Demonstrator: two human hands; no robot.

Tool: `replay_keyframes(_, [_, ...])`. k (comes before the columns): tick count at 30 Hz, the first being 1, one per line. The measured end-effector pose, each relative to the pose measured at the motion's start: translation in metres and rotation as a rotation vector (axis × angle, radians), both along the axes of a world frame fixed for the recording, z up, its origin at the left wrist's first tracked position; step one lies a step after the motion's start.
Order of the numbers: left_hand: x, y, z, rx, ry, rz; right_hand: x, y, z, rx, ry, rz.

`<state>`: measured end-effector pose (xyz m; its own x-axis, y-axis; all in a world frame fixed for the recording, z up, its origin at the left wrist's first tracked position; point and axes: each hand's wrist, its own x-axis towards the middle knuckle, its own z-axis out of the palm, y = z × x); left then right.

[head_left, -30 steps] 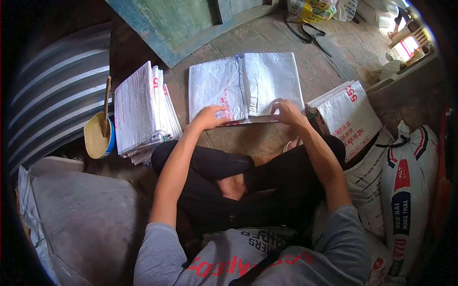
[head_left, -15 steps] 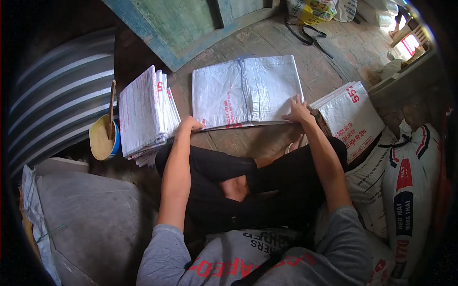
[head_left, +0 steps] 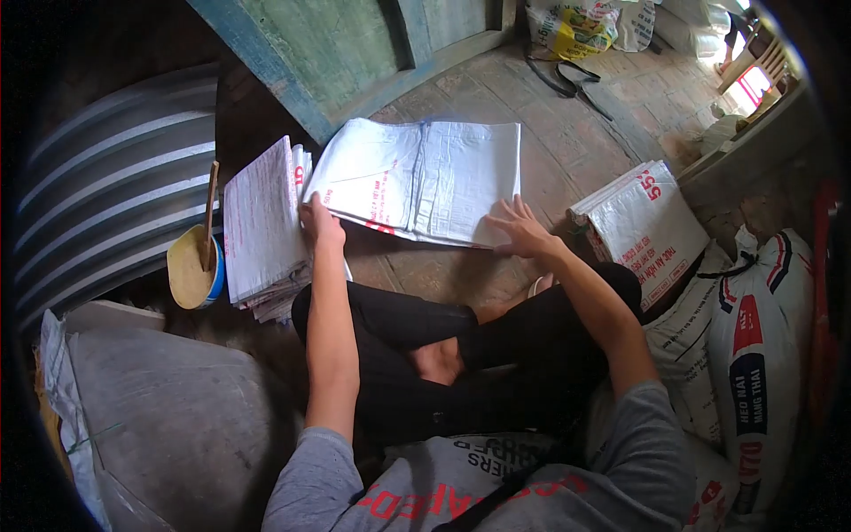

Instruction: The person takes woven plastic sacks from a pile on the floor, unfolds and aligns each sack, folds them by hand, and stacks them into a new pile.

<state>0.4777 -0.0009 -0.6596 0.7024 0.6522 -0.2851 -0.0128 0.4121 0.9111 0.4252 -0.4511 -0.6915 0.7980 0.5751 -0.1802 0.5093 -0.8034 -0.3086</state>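
Note:
A flat white woven plastic sack (head_left: 465, 177) with red print lies on the floor in front of my crossed legs, its left end raised toward the stack beside it. My left hand (head_left: 324, 222) is closed on the sack's near left corner. Spread fingers of my right hand (head_left: 523, 232) rest on the near right corner, pressing it flat. To the left is a stack of folded white sacks (head_left: 259, 222), close against my left hand. Another stack of folded sacks (head_left: 645, 222) with red lettering sits to the right, apart from my right hand.
At the left stands a blue-rimmed tub (head_left: 191, 270) of tan paste with a wooden stick (head_left: 211, 204), near corrugated sheeting (head_left: 124, 168). Filled feed bags (head_left: 753, 355) lean at my right. A blue-green wooden panel (head_left: 355, 62) and a black strap (head_left: 567, 84) are farther off.
Both hands have moved left with the sack. Its left end has risen toward the left stack, and its right edge has drawn away from the right stack.

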Motion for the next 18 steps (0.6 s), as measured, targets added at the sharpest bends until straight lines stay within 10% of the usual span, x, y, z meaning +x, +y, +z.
replay_keyframes(3, [0.01,0.013,-0.054,-0.083,0.037,-0.053,-0.01,0.008,0.019,-0.153,-0.145,0.052])
replay_keyframes(10, [-0.026,-0.077,0.054,0.555,-0.141,-0.111,-0.012,0.003,0.01,-0.139,-0.005,-0.085])
replay_keyframes(18, [-0.075,-0.189,0.067,1.072,-0.57,-0.664,0.02,-0.007,0.0,0.497,-0.159,-0.595])
